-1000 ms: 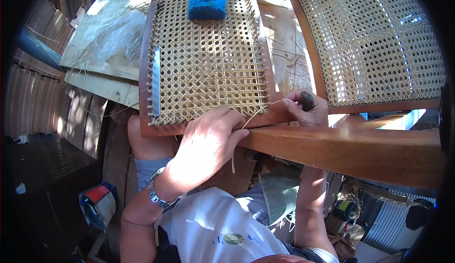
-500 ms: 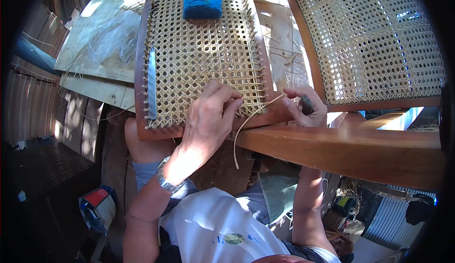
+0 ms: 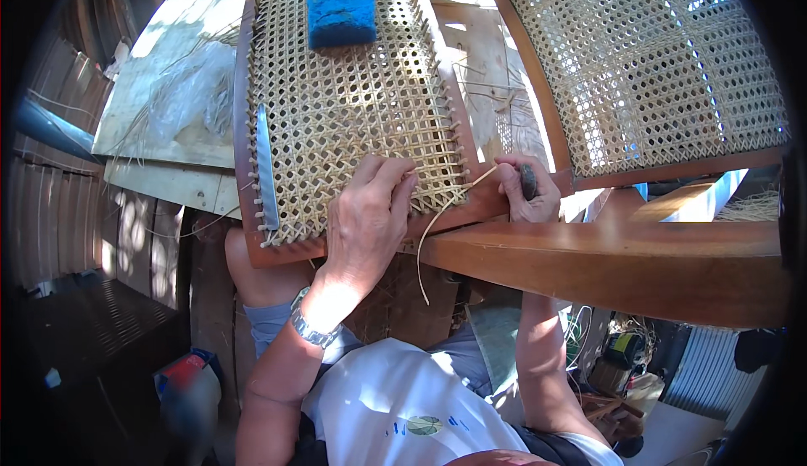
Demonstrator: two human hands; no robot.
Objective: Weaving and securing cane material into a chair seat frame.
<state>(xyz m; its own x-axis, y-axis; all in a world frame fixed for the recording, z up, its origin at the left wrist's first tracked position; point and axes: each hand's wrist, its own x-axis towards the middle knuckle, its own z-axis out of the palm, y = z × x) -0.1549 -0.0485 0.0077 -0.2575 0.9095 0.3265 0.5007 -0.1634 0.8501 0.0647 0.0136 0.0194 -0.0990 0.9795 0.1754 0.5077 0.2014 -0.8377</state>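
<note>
A woven cane panel (image 3: 353,121) fills a brown wooden chair frame (image 3: 290,253) in front of me. My left hand (image 3: 363,214) is over the panel's near part, fingers closed at the weave; what they pinch, if anything, is hidden. Past the frame's right corner, my right hand (image 3: 531,193) pinches the end of a thin cane strand (image 3: 481,178) between thumb and finger. That strand comes out of the panel's edge, and a loose cane tail (image 3: 420,252) hangs below it. A short dark rounded tool handle (image 3: 528,182) is also tucked in the right hand.
A blue sponge-like block (image 3: 341,8) rests on the panel's far part. A flat metal strip (image 3: 266,168) lies along its left edge. Another cane-woven panel (image 3: 639,71) stands at right, above a thick wooden rail (image 3: 605,264). A plastic bag (image 3: 193,88) sits on the plywood at left.
The panel and block sit slightly lower and further left in view. My left fingers have drawn a little away from the right edge; the right hand keeps its pinch on the strand.
</note>
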